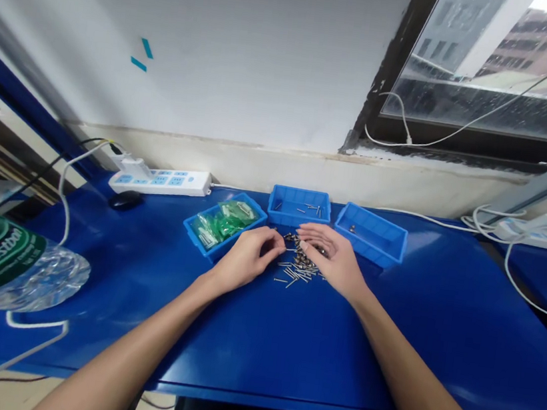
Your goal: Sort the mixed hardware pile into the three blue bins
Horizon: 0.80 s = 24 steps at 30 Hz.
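A loose pile of silver screws (298,270) lies on the blue table, mixed with rounder metal pieces that are too small to name. At the pile's left edge, my left hand (249,255) is closed in a pinch, with a thin silver screw (291,250) at the fingertips. My right hand (334,260) reaches over the pile's right side, thumb and fingers apart, and hides part of it. Behind the hands, a blue bin (297,220) contains a few screws. Another blue bin (373,250), to its right, has a small metal piece inside.
On the left, a third blue bin (190,226) holds green-and-clear plastic bags (225,222). A power strip (170,181) and black mouse (125,200) sit farther left. A large water bottle (9,257) stands close at left. White cables (526,278) run along the right.
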Motion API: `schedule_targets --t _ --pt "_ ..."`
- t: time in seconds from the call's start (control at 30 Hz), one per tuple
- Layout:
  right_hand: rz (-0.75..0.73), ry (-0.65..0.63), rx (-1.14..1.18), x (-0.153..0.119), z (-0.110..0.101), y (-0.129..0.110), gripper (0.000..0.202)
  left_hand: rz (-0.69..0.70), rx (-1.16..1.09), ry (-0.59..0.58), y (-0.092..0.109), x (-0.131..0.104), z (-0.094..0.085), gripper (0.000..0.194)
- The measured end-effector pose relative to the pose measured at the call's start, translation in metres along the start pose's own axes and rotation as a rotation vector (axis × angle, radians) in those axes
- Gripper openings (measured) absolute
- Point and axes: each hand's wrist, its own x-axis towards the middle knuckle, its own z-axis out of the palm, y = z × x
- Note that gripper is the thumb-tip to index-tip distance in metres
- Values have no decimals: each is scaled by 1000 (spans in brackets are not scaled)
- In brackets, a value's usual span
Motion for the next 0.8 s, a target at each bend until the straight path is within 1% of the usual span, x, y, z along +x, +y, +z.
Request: schedule_targets --t 0.07,0.13,0.27,0.47,0.57,0.63,0.67,0.7,0.77,0.8 --pt "-1 -25 -39 -1 3 0 30 -19 -48 42 3 0 -2 15" --pt "32 -47 -33 -2 5 0 27 -30 -77 57 5 0 -4 16" --pt "124 -79 52 -1 9 -3 24 -20 -105 41 6 -1 -5 15" --pt "232 -98 201 1 6 -8 22 -20 -94 27 8 -2 -6 14" --pt "247 -102 199 3 5 -8 17 -8 -37 -8 9 -2 -10 13" --pt "224 -59 220 5 4 -6 14 20 45 -69 6 -3 -14 14" --pt "200 -27 242 7 3 -5 17 36 87 -108 4 -3 -16 16" --pt "176 4 263 8 3 -5 24 52 121 -146 1 -4 -17 17" --pt "141 38 285 9 1 -4 45 78 152 -209 -5 -5 -17 15" --pt "136 35 283 10 1 -4 55 86 154 -226 -7 -5 -16 14"
